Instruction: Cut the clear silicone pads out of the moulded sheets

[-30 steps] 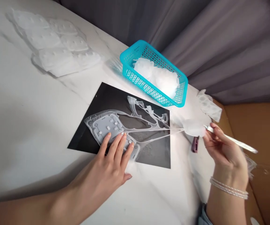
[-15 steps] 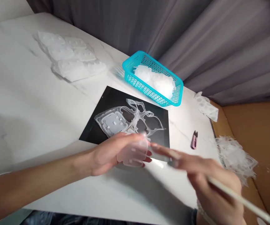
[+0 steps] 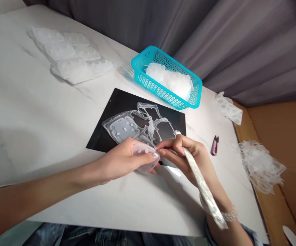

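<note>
My left hand (image 3: pixel 123 155) is closed on a translucent, rounded silicone piece (image 3: pixel 146 165), thumb on top and fingers underneath. My right hand (image 3: pixel 189 152) grips a long, pearly white stick-like tool (image 3: pixel 201 181), which slants back over the wrist. The right thumb and forefinger are pinched at the piece's right edge; whether they hold a bit of it is too small to tell. Below the hands, a clear silicone sheet (image 3: pixel 124 128) lies on a black mat (image 3: pixel 112 102). One rounded panel is still in the sheet, and its other sections are open frames.
Behind the mat stands a turquoise basket (image 3: pixel 160 94) holding white translucent pieces. Stacked sheets (image 3: pixel 71 56) lie at the back left. Pink-handled snips (image 3: pixel 215 146) rest to the right, near a pile of cut-out frames (image 3: pixel 262 167) by a cardboard box (image 3: pixel 278 126). Another translucent sheet (image 3: pixel 228 107) lies behind.
My right hand has moved in to the left and now touches the piece's edge. The tool has swung steeper in its grip. The left hand has tilted the piece, thumb now across it.
</note>
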Available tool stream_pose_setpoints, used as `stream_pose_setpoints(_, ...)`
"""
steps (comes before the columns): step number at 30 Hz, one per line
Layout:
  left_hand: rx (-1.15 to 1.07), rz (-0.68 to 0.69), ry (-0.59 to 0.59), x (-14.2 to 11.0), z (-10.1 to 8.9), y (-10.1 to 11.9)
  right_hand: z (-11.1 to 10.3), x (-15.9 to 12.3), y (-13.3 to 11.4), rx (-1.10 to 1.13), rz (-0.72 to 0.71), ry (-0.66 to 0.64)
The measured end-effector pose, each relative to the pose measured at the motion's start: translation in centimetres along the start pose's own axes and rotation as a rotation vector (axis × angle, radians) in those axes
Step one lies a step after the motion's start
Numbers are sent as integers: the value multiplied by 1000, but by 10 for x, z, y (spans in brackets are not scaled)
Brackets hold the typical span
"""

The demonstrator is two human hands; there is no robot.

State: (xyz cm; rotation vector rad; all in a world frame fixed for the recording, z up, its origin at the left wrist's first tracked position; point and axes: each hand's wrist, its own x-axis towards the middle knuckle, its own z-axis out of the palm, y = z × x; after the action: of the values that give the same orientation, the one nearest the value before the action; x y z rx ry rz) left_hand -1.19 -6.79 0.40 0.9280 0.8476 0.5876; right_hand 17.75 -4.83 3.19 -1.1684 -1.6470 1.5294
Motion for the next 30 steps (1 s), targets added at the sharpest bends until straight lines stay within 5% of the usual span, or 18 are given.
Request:
stream_pose_setpoints(7, 149, 99, -57, -5, 0, 8, 5, -12, 12, -280, -171, 36)
stream_pose_setpoints(11, 152, 100, -236, -10, 3, 10, -6, 2, 32, -636, -273, 232)
stream_pose_setpoints(18, 61, 69, -113, -11, 2, 11, -31, 1, 16, -626, -194, 573)
stream_pose_setpoints(25, 14, 187, -7, -16, 7, 9, 7, -30, -12, -45, -78, 174)
stream_pose_setpoints(30, 34, 201, 16, -17, 6, 7, 12, -27, -9, 154, -67, 73)
